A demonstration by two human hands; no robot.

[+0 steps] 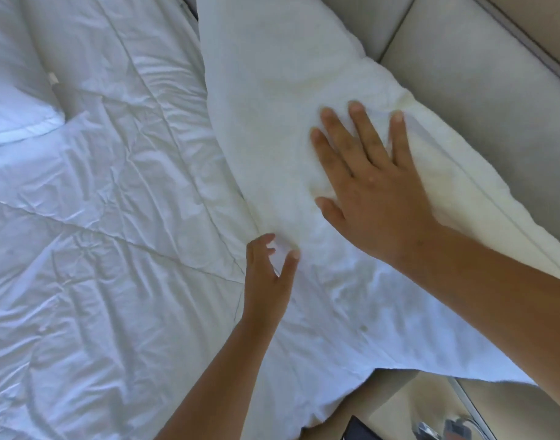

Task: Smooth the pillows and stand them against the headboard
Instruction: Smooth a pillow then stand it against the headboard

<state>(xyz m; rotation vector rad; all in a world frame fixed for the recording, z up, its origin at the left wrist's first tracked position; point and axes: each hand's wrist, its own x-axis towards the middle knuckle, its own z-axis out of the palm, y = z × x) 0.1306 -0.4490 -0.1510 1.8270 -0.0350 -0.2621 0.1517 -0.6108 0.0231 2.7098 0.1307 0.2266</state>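
Note:
A large white pillow [272, 90] leans against the padded beige headboard [463, 77] on the right side of the bed. My right hand [364, 182] lies flat on its lower half with the fingers spread, holding nothing. My left hand [269, 274] rests at the pillow's lower left edge, thumb and fingers apart around a small fold of white cloth; whether it pinches the fold is unclear. A second white pillow [15, 84] lies at the far left, partly out of view.
A wrinkled white duvet [97, 233] covers the bed to the left. A dark flat object [364, 428] and a metal piece [431, 428] sit on a beige surface [409, 395] beside the bed at the bottom right.

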